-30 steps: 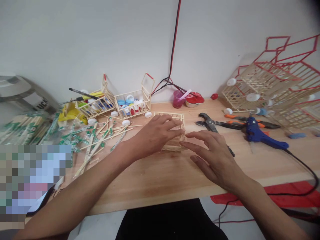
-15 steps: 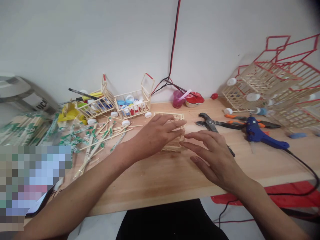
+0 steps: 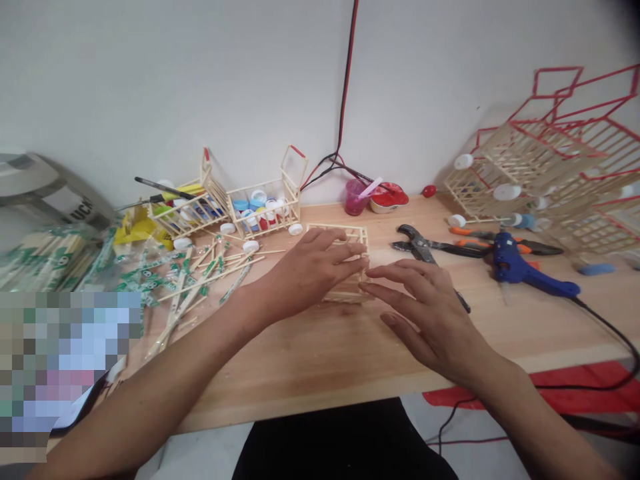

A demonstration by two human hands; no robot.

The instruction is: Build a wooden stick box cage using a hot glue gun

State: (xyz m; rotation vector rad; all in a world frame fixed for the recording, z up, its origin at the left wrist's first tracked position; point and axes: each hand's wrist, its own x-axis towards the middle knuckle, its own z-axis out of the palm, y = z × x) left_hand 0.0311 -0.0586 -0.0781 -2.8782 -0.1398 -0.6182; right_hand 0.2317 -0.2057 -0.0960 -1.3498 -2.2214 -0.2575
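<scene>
A small slatted frame of thin wooden sticks (image 3: 346,295) lies on the wooden table in front of me. My left hand (image 3: 320,268) reaches over it with fingers stretched out, covering much of its middle. At its right side is my right hand (image 3: 425,303), fingers apart and fingertips close to the edge sticks. Whether those fingertips touch the frame, I cannot tell. Neither hand is wrapped round anything.
Behind stand two small stick carts (image 3: 263,210) holding bottle caps. Loose chopsticks and wrappers (image 3: 200,287) lie left. To the right are pliers (image 3: 417,243), a blue glue gun (image 3: 515,267) with its cord, and stacked red-trimmed carts (image 3: 540,153). A pink cup (image 3: 355,199) stands behind.
Hardly anything differs. Both hands stay at the stick frame, with only a very slight shift of the fingers and of the camera view.
</scene>
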